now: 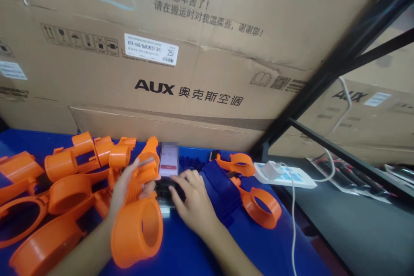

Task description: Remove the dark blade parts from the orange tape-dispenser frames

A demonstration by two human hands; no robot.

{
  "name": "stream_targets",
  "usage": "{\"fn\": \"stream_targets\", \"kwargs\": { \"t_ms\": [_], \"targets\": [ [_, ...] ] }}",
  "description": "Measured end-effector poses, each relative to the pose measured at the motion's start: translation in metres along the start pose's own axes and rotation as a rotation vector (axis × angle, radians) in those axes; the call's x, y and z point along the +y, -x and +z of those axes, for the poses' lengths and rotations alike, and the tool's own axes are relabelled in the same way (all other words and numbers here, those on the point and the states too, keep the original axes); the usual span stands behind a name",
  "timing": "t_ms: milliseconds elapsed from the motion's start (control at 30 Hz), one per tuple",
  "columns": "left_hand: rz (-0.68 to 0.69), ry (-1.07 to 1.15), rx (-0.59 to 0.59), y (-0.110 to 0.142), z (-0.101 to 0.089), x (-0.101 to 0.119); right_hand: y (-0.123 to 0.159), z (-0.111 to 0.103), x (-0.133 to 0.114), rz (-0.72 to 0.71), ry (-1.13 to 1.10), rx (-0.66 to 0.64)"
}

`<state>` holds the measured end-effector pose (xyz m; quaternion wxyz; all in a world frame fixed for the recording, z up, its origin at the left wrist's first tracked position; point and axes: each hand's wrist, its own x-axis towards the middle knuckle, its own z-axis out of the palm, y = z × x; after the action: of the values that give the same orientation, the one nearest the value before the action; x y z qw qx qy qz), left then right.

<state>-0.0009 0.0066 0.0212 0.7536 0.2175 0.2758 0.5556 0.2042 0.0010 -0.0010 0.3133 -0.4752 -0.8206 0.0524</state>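
My left hand (124, 187) is wrapped round an orange plastic part (137, 230), which has a wide ring at its near end and a ribbed grip above. A thin grey strip (146, 163) shows by the fingers near its top. Close beside it, my right hand (194, 198) has its fingers bent over a dark, glossy black item (166, 189). What the fingertips pinch there is hidden. Just behind the hands a phone (169, 161) with a lit screen leans near the carton. A small white object (164, 212) lies below the black item.
Several orange ringed parts (69, 192) are heaped on the left of the blue surface (187, 254). Dark blue pieces (223, 192) and orange rings (261, 209) lie right. A white power strip (284, 175) with a cable stands by the black frame (320, 82). A large carton (194, 64) closes the back.
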Motion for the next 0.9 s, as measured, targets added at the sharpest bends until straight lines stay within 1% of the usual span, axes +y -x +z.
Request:
{"fn": "stream_targets", "kwargs": {
  "t_ms": [100,300,400,467,533,600,700,800,900],
  "targets": [
    [0.017,-0.008,0.017,-0.001,-0.002,0.0,0.0,0.004,0.001,-0.002,-0.014,-0.013],
    [0.044,0.005,0.036,0.0,-0.002,0.002,0.0,0.005,-0.001,0.003,-0.03,-0.039],
    [0.056,-0.013,0.037,0.001,-0.001,0.004,0.0,0.004,-0.003,0.02,-0.054,-0.028],
    [0.052,-0.047,0.037,0.0,0.001,0.005,-0.001,0.001,-0.004,0.03,-0.092,0.004],
    [0.031,-0.139,0.035,-0.002,0.002,0.004,-0.001,-0.005,-0.003,0.039,-0.155,0.061],
    [0.019,-0.302,0.047,-0.003,0.002,-0.002,-0.002,-0.012,-0.003,0.049,-0.243,0.132],
    [0.089,-0.539,0.081,-0.001,0.001,-0.018,-0.003,-0.022,-0.006,0.056,-0.401,0.216],
    [0.152,-0.631,0.024,0.006,0.002,-0.033,-0.003,-0.028,-0.012,0.051,-0.542,0.216],
    [0.189,-0.678,-0.062,0.013,0.009,-0.038,-0.004,-0.028,-0.019,0.069,-0.614,0.191]
  ]
}}
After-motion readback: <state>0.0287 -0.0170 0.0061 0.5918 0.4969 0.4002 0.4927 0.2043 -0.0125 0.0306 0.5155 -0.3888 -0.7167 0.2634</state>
